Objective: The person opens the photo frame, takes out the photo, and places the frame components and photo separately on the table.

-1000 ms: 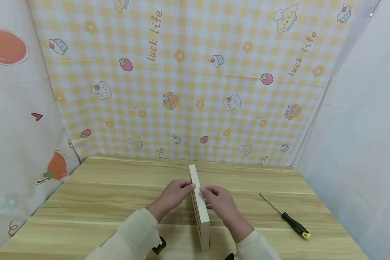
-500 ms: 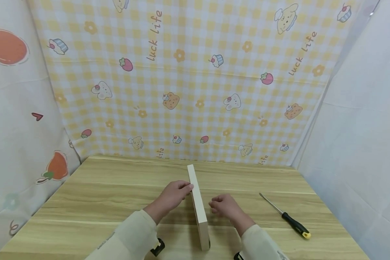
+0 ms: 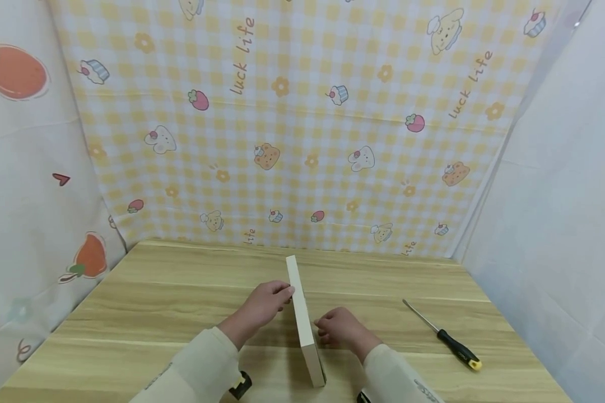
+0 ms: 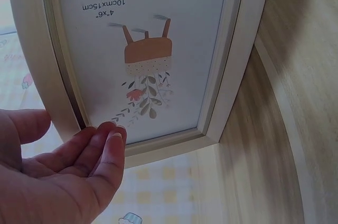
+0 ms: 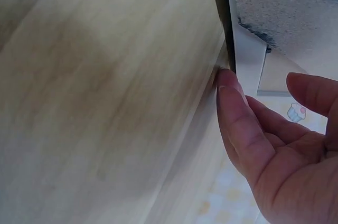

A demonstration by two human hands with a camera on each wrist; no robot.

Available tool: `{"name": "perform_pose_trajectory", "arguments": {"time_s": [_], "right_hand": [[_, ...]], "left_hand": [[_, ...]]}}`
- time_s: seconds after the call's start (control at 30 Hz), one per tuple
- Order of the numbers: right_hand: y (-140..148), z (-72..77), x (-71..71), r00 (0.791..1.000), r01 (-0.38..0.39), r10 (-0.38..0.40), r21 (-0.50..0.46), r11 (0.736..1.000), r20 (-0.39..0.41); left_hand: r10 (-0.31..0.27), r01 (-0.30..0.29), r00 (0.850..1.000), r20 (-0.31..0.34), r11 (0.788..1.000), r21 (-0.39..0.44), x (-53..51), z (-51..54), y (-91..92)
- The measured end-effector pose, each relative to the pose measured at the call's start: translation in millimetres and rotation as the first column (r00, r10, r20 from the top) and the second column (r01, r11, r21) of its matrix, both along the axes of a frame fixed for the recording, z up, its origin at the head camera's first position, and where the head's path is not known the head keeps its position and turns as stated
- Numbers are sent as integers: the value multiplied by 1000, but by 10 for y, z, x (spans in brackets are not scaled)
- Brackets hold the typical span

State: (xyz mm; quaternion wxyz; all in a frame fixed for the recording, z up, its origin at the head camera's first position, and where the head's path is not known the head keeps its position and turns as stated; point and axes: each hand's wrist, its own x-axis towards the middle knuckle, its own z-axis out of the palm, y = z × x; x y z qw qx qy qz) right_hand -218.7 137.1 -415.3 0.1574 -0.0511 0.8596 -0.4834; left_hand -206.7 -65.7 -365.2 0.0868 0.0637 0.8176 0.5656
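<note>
A pale wooden picture frame [image 3: 299, 305] stands on its edge on the table, its front turned to the left. In the left wrist view, its glazed face shows a print [image 4: 148, 55] of a potted plant, upside down from that side. My left hand [image 3: 262, 305] grips the top edge, thumb on the outer side and fingertips at the front. On the other side, my right hand [image 3: 344, 329] has loosely bent fingers at the back. In the right wrist view, those fingertips [image 5: 228, 78] meet a dark edge near the grey textured backing [image 5: 288, 15]; the thumb stays apart.
A screwdriver [image 3: 456, 348] with a black and yellow handle lies on the wooden table [image 3: 181, 285], right of the frame. A yellow checked cloth [image 3: 292, 123] hangs behind the table, with white cloths at both sides.
My right hand has come off the frame's top edge, lowered and moved in toward its back. The frame's top has tilted slightly left, with my left hand still holding it.
</note>
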Motion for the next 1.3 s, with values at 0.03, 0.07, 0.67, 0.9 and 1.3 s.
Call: {"name": "perform_pose_trajectory", "arguments": {"time_s": [0.03,0.07,0.67,0.9,1.3], "right_hand": [[-13,-4,-1,1000,-3,3,-1,1000,1],[-24,-8,-1,1000,-8,8,-1,1000,1],[-95,-19,-18,1000,-13,16,111,994,-27],[-99,-13,-14,999,-20,25,132,991,-36],[-87,-7,-13,998,-1,9,122,993,-60]], "left_hand": [[3,-3,1000,1,1000,-1,6,-1,-9],[5,-5,1000,4,1000,4,12,-2,-18],[57,-57,998,-2,997,58,70,-97,-210],[70,-71,997,22,996,59,76,-147,-270],[130,-130,991,1,991,-23,62,-211,-377]]}}
